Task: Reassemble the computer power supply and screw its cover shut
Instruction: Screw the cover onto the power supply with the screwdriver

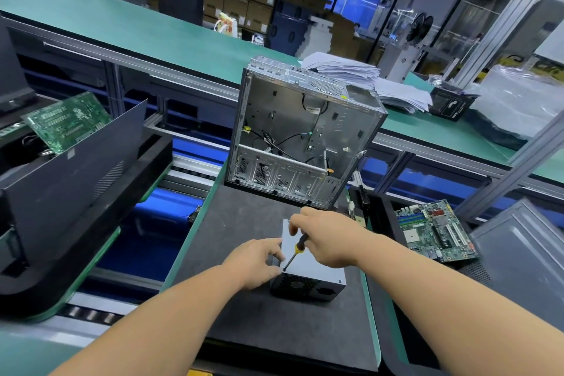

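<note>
A grey power supply (317,268) with a black vented front sits on the dark foam mat (244,223) in the middle of the bench. My right hand (329,235) grips a screwdriver (296,250) with a black and yellow handle, its tip down at the front left corner of the light cover. My left hand (259,262) holds the power supply's left side, with its fingers curled at that same corner beside the tip. The screw itself is too small to make out.
An open, empty computer case (299,131) stands upright at the mat's far edge. A motherboard (435,230) lies to the right, and a grey panel (518,253) beyond it. On the left are a black panel (76,168) and a green circuit board (67,122). Paper stacks (366,76) lie behind.
</note>
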